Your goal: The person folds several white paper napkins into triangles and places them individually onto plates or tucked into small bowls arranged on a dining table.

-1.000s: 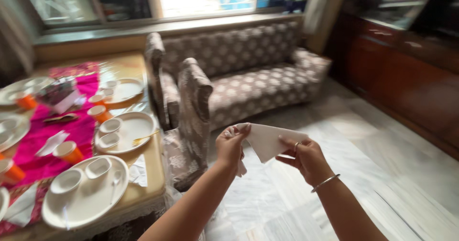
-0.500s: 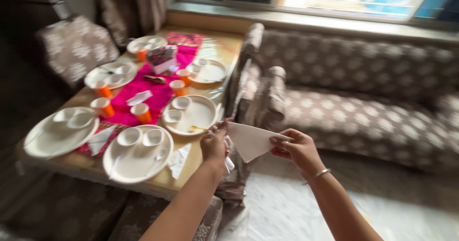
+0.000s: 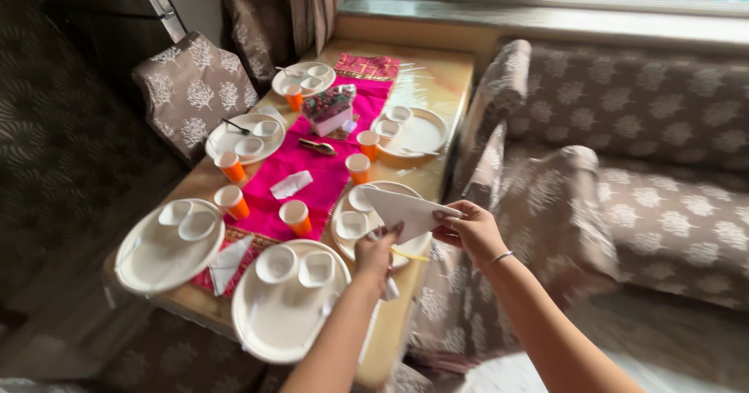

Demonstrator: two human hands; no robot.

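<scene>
I hold a white paper napkin (image 3: 404, 210), folded to a triangle, between both hands above the near right edge of the dining table (image 3: 437, 81). My left hand (image 3: 376, 251) pinches its lower left part and also holds crumpled white tissue below. My right hand (image 3: 466, 228), with a bangle on the wrist, grips the napkin's right corner. Under the napkin sits a white plate (image 3: 348, 241) with small bowls and a yellow fork.
The table carries a pink runner (image 3: 300, 163), several white plates with bowls, orange cups (image 3: 296, 217) and folded napkins. Patterned covered chairs (image 3: 546, 206) stand along the right side, another chair (image 3: 191, 89) at the left. A patterned sofa (image 3: 663, 128) lies under the window.
The view swung left and down from the sofa to the table. Both hands, still holding the napkin, now hover over the table's near right plate.
</scene>
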